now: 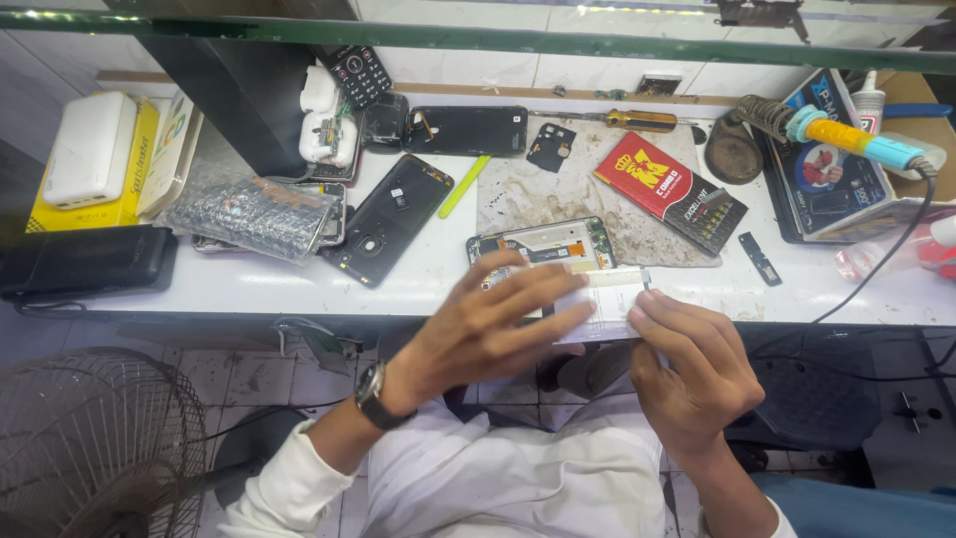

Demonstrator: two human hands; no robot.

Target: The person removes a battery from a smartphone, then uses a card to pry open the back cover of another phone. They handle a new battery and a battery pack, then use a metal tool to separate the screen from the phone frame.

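Head view: left hand [488, 324] and right hand [692, 374] half-hide the opened phone [543, 244].

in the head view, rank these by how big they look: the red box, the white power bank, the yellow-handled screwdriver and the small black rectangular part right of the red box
1. red box
2. white power bank, a close second
3. yellow-handled screwdriver
4. small black rectangular part
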